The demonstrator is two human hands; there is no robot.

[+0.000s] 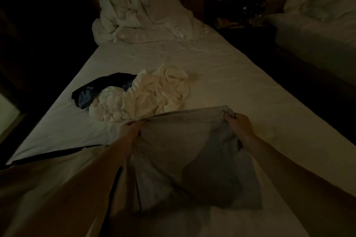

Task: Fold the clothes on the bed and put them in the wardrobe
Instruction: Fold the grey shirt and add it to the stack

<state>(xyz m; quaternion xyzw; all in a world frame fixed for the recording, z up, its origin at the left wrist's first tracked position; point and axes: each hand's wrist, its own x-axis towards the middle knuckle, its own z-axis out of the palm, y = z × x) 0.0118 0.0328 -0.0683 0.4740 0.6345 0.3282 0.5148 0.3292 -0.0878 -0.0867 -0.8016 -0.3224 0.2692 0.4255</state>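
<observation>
Both hands gripping grey garment [185, 140], white bed [231, 86], crumpled clothes [146, 94]

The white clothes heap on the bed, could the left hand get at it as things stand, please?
Probably not yet: the left hand grips the grey garment, as does the right hand. The white clothes heap lies just beyond, nothing between, so letting go would free the way.

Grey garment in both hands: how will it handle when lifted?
Likely floppy: the grey garment sags and creases between the left hand and right hand. Probably light, since fingertip pinches at its top edge hold it up. It will likely drag on the bed sheet, where its lower part lies.
</observation>
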